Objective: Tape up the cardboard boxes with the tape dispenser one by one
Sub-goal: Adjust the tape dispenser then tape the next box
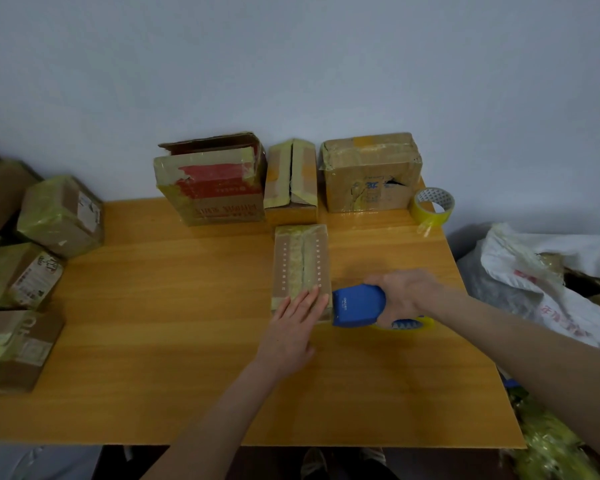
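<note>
While the left hand (293, 327) lies flat with straight fingers on the near end of the narrow brown cardboard box (300, 261), pinning it to the orange wooden counter (153, 341), the right hand (407, 292) grips the blue plastic tape dispenser (357, 306), fingers curled round it, its mouth at the box's near right corner. A strip of yellowish tape already runs along the top seam. To do this step well, I judge the flat hand should bear down firmly so the light box cannot slide, the dispenser drawn straight with the tape taut, then tilted to cut cleanly. Its fingertips lie close to the dispenser and belong out of its path. Against the wall stand a red-printed carton with open flaps (210, 185), a slim carton with raised flaps (291, 181) and a taped brown carton (371, 174), a loose roll of yellow tape (432, 206) just beside the last. Taped parcels (59, 216) are heaped at the left; a white sack (551, 271) lies off the right edge. None blocks the stroke.
</note>
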Motion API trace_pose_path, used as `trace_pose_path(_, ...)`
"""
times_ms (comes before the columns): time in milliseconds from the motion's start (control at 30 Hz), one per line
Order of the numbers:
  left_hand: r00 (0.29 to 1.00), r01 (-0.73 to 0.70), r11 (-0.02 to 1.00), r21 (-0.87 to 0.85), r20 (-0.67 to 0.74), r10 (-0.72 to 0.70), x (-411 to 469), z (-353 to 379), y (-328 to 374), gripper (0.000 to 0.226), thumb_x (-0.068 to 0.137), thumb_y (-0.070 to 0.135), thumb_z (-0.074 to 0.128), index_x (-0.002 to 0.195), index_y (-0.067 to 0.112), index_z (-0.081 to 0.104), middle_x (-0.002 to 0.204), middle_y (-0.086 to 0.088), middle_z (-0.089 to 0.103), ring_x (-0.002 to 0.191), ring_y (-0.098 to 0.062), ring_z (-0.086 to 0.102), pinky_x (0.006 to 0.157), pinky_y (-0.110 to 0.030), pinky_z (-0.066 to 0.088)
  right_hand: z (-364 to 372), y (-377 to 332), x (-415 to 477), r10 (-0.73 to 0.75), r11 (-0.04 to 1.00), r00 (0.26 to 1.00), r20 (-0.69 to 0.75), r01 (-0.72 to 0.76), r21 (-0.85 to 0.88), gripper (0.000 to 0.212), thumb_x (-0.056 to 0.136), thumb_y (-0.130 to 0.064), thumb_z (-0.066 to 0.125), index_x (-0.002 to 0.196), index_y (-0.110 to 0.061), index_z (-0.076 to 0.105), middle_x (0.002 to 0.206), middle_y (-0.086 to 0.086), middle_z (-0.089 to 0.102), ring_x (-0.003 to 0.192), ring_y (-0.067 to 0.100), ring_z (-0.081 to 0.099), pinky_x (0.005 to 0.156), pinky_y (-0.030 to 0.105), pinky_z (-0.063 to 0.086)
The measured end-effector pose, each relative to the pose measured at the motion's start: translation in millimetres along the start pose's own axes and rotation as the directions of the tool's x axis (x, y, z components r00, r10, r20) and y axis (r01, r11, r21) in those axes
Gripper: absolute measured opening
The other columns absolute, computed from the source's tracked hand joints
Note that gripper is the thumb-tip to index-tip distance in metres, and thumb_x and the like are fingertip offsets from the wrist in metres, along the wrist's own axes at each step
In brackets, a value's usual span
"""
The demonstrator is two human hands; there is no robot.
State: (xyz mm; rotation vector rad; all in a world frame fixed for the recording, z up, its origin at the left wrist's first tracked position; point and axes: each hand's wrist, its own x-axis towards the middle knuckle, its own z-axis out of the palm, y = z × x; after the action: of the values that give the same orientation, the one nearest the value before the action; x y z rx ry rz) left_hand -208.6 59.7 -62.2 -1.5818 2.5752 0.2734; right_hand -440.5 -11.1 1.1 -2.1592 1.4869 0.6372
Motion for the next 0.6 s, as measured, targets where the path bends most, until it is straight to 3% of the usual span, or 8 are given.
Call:
trace_pose_path(133, 1.0, -0.001, 1.0, -0.001, 0.0, 0.001, -1, 0, 0, 0.093, 0.093, 0.024, 0.052, 0.143, 0.029, -0.026, 0.158, 0.005, -0.023, 0.146, -0.011, -0.018, 0.118, -0.033, -0.013, -6, -7, -2, 0.04, 0.999, 0.998, 0.045, -0.041, 0.019, 0.042, 0.07, -0.046, 0.068, 0.106, -0.036, 0.047, 0.091, -0.01, 0.055, 0.085, 0.018, 0.053, 0.063, 0.03, 0.04)
trace_pose_path(433, 1.0, -0.008, 1.0, -0.012, 0.03, 0.008, 1, -1, -1, 0.09, 0.091, 0.019, 0.051, 0.151, 0.027, -0.016, 0.158, 0.006, -0.021, 0.147, -0.012, -0.015, 0.117, -0.033, -0.012, -8, -16, -5, 0.137, 0.989, 0.983, 0.125, -0.143, 0.038, 0.06, 0.065, -0.05, 0.069, 0.118, -0.032, 0.05, 0.1, -0.006, 0.06, 0.089, 0.02, 0.06, 0.065, 0.03, 0.045)
trace_pose_path(600, 0.999, -0.001, 1.0, -0.023, 0.039, 0.002, 0, -4, -2, 0.088, 0.092, 0.02, 0.05, 0.152, 0.026, -0.015, 0.158, 0.006, -0.021, 0.147, -0.011, -0.016, 0.118, -0.033, -0.011, 7, 18, -29, 0.159, 0.987, 0.979, 0.129, -0.153, -0.057, 0.059, 0.065, -0.039, 0.07, 0.12, -0.032, 0.05, 0.098, -0.007, 0.061, 0.088, 0.018, 0.061, 0.062, 0.029, 0.047)
